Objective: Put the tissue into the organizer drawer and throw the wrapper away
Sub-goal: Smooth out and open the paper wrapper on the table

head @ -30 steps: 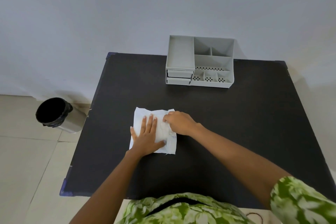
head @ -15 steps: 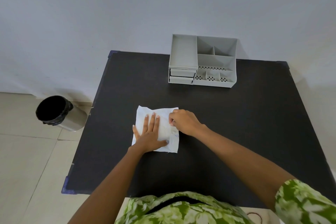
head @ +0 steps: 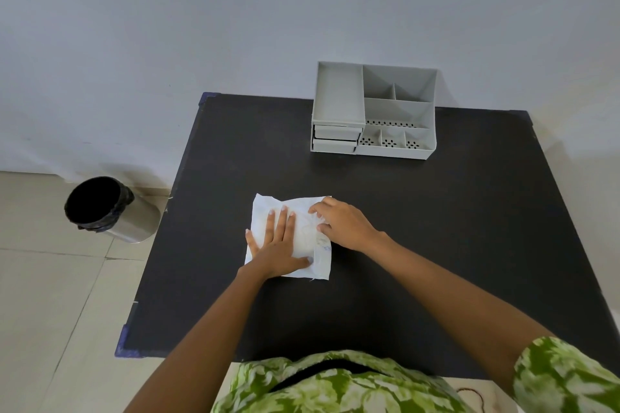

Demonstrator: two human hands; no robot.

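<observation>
One pack (head: 303, 238), white and crinkled, lies flat on the black table (head: 469, 228), near the person's edge and well apart from the organizer (head: 374, 111). The tissue appears to be inside its wrapper; the two cannot be told apart here.

Left hand (head: 278, 245): palm down, fingers spread flat on the pack's left half, pressing, not gripping. Right hand (head: 342, 223): curled over the pack's right edge, fingertips on the wrapper. Whether they actually pinch the film cannot be told.

Step in hand, judged: opening the wrapper, left hand pinning the pack while the right works the edge. Nothing in the organizer yet, nothing discarded, so the task is at an early stage.

Next move calls for: a firm pinch on the film by the right hand, a tear or peel against the left hand's hold, then drawing the tissue out clean. After that a drawer must be pulled open; both drawers (head: 336, 139) look nearly shut, the upper one perhaps slightly out. The bin (head: 107, 209) stands on the floor to the left of the table, so the wrapper goes there by a leftward reach.

Count:
- packs: 1
- organizers: 1, grey, against the wall at the table's far side
- drawers: 2, stacked at its front left
- open compartments: 7 visible on top
- bins: 1, black liner
- hands: 2
</observation>
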